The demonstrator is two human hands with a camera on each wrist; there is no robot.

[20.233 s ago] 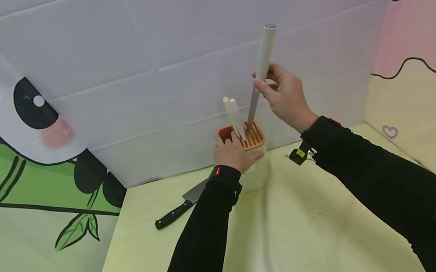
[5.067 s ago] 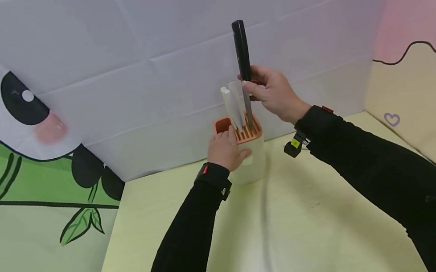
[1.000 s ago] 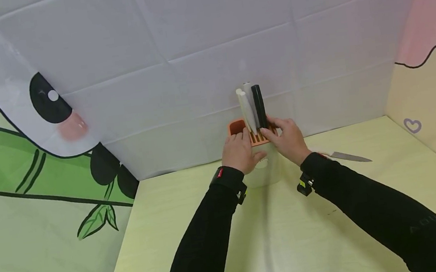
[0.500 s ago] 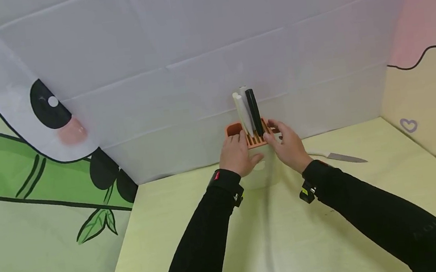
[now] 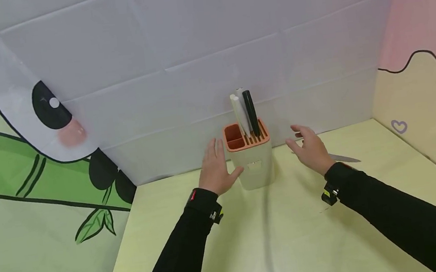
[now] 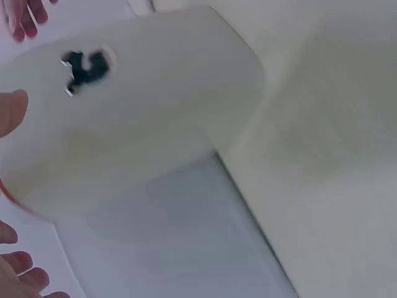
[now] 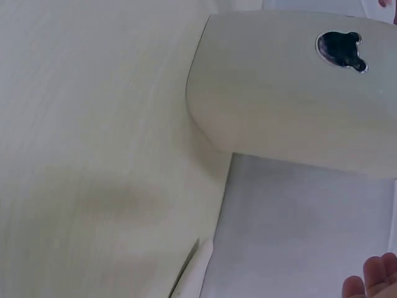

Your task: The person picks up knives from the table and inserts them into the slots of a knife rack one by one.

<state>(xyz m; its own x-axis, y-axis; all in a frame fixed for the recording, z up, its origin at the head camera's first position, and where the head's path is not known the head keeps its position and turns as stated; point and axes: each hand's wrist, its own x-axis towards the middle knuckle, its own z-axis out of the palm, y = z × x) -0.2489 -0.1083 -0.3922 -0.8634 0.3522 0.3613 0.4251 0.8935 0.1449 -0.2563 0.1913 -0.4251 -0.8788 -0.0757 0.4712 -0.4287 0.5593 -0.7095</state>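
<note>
A cream knife block (image 5: 251, 168) with an orange slotted top stands upright against the back wall. In its slots sit several knives: white handles (image 5: 240, 114) at the left and a black handle (image 5: 252, 113) at the right. My left hand (image 5: 214, 168), fingers extended, is beside the block's left side, holding nothing. Apart from the block on the right, my right hand (image 5: 311, 151) has loosely bent fingers and holds nothing. Behind that hand a small knife (image 5: 345, 158) lies on the table; its white handle (image 7: 196, 273) shows in the right wrist view.
The yellow table (image 5: 294, 235) meets a white wall sheet (image 5: 181, 95) just behind the block. A patterned wall panel (image 5: 419, 131) borders the right side. At the top's left, the block has two open compartments (image 5: 234, 137).
Earlier, my right hand put a white-handled knife, then the black-handled knife from the table, into the block. Within the last half second both hands have left the block and moved apart.
</note>
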